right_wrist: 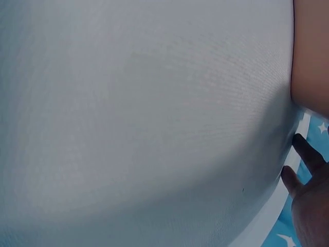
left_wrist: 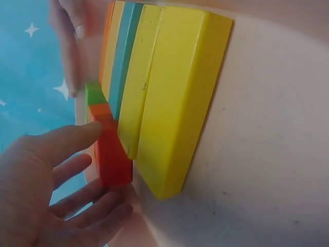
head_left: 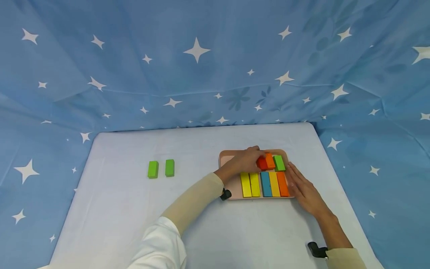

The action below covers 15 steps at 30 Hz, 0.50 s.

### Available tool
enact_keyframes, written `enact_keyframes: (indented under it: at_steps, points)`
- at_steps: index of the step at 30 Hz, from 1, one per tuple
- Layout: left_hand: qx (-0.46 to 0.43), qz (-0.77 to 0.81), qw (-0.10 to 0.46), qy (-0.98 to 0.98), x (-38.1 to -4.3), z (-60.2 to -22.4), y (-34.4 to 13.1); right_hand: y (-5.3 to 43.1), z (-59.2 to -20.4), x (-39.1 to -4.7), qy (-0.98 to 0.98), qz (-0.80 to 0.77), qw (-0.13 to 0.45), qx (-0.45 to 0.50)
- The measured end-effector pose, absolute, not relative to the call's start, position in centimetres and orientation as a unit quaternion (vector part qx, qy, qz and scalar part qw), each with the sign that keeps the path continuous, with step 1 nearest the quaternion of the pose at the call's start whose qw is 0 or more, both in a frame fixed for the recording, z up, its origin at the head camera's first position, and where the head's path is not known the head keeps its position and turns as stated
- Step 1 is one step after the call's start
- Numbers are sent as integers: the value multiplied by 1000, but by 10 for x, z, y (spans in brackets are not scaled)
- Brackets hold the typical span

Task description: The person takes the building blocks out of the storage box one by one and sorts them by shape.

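A shallow tan tray [head_left: 231, 191] holds coloured blocks in two rows. My left hand [head_left: 246, 160] reaches over its back row and holds a red block [left_wrist: 114, 157] with the thumb on one side and the fingers on the other. Beside the red block stand an orange block [head_left: 270, 161] and a green block [head_left: 279, 163]. In front of them lie two yellow blocks [head_left: 250, 185], a blue block [head_left: 266, 184], a yellow-orange block [head_left: 274, 184] and a longer orange block [head_left: 283, 184]. Along the tray's right rim my right hand [head_left: 305, 190] rests with straight fingers.
Two green blocks, one on the left [head_left: 153, 169] and one beside it [head_left: 170, 168], sit on the white tabletop [head_left: 117, 209] left of the tray. A blue cloth with white stars [head_left: 151, 82] hangs behind and around the table.
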<state>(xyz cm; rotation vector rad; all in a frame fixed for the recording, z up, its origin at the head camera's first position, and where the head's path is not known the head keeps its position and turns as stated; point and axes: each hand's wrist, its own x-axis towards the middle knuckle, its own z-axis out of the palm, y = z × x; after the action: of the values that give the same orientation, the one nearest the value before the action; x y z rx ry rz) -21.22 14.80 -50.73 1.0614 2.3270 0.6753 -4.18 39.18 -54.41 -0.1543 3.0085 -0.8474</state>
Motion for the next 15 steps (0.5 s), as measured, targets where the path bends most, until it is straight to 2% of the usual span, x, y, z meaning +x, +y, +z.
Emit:
enact_keyframes:
  at_steps: [15]
  points:
    - [371, 214, 213, 878, -201, -508, 159, 393, -546, -41, 963, -265, -3, -59]
